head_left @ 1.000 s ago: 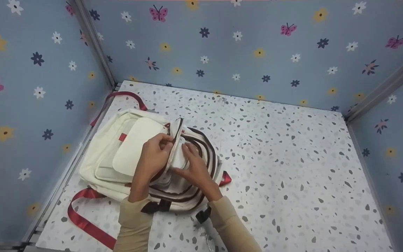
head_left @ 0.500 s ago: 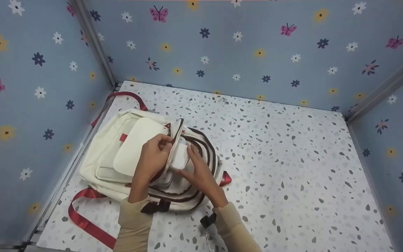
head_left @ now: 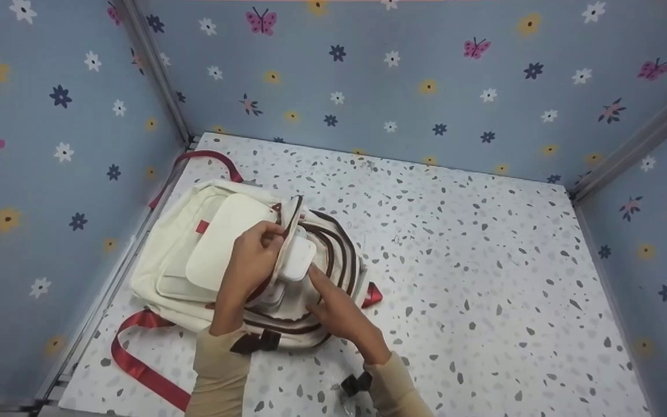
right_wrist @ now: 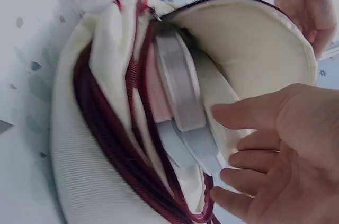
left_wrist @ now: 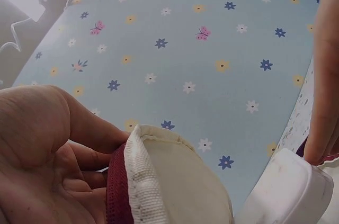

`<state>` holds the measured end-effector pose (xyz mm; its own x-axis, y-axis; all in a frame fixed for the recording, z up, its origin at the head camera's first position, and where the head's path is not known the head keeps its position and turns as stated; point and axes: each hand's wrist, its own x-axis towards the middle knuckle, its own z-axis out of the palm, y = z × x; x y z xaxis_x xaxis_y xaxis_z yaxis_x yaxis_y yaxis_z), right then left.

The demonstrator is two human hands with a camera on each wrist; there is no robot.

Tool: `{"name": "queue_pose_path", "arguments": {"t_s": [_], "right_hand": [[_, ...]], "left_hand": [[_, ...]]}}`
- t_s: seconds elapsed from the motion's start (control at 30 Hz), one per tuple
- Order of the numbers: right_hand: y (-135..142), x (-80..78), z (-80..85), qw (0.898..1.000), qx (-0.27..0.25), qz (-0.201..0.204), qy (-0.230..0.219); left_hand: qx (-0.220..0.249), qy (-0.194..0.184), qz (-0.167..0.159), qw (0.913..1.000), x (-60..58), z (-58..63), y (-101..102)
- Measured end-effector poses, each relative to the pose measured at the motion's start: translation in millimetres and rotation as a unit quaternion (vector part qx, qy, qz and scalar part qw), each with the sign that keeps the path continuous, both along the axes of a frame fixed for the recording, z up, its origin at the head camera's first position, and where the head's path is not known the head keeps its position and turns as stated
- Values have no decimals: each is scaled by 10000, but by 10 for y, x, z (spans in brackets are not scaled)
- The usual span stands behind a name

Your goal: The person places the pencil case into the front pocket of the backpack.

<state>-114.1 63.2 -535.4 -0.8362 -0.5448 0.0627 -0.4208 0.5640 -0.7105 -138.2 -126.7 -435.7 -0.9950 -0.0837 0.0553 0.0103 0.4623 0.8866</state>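
A cream backpack (head_left: 177,231) with dark red zips lies on the table, its front pocket unzipped. My left hand (head_left: 254,252) pinches the zip edge of the pocket flap (left_wrist: 180,176), holding it away from the bag. Out of the pocket pokes a white box with rounded corners (head_left: 299,258), its kind unclear. More white rounded boxes (right_wrist: 193,144) and something pale pink (right_wrist: 157,89) sit deeper in the pocket. Beside the white box is my right hand (head_left: 336,304), fingers relaxed and gripping nothing. Whether a fingertip touches the box, I cannot tell.
Red straps (head_left: 148,376) trail from the backpack at the front left and back left. The speckled table (head_left: 472,278) stretches to the right. Flowered panels (head_left: 368,81) wall it in at the left, back and right.
My right hand has let go of the white box and drawn back toward the lower right, leaving the box in the pocket. My left hand has stayed on the flap.
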Motion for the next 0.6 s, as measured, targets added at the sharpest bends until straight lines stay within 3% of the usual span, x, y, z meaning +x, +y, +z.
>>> {"name": "queue_pose_path", "arguments": {"t_s": [0.4, 0.6], "right_hand": [[-63, 32, 47, 9980, 424, 47, 460], [-162, 23, 75, 9949, 687, -85, 737]], "left_hand": [[11, -97, -163, 9998, -16, 26, 11], [195, 45, -288, 9994, -23, 19, 17]]}}
